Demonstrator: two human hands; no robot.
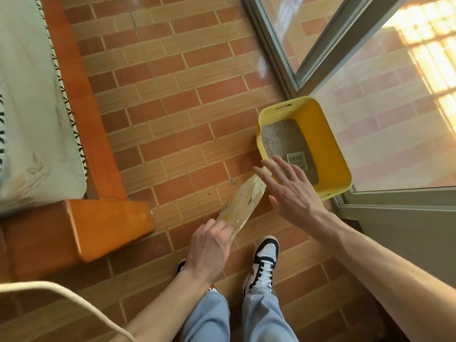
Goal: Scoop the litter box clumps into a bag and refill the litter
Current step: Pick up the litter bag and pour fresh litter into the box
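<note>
Brick-patterned floor tiles (pixel 172 95) in orange and tan fill the scene, sunlit from a glass sliding door (pixel 385 70) on the right. Closest in, two legs in light blue jeans (pixel 261 317) and two sneakers, the right sneaker (pixel 265 260) in full view, white with black and orange, the left one mostly hidden under the wrist. A pale cord (pixel 74 299) curves across the bottom left corner.

Up from there, the left hand (pixel 209 250), knuckles up, fingers curled tight around the lower end of one yellowish plastic bag (pixel 243 203), which slants up and to the right toward the box. Just beside the bag's top end, the right hand (pixel 291 191) reaches forward with the arm extended, palm down, all fingers spread wide and gripping nothing, fingertips hovering over the near rim.

Beyond the fingertips sits one yellow litter box (pixel 323 144), tucked in the corner against the door frame, grey litter (pixel 278 137) inside, and one pale slotted scoop (pixel 297 159) lying in the litter at the near end. Off to the left, an orange wooden bed frame (pixel 98 218) with a pale mattress (pixel 27 107).
</note>
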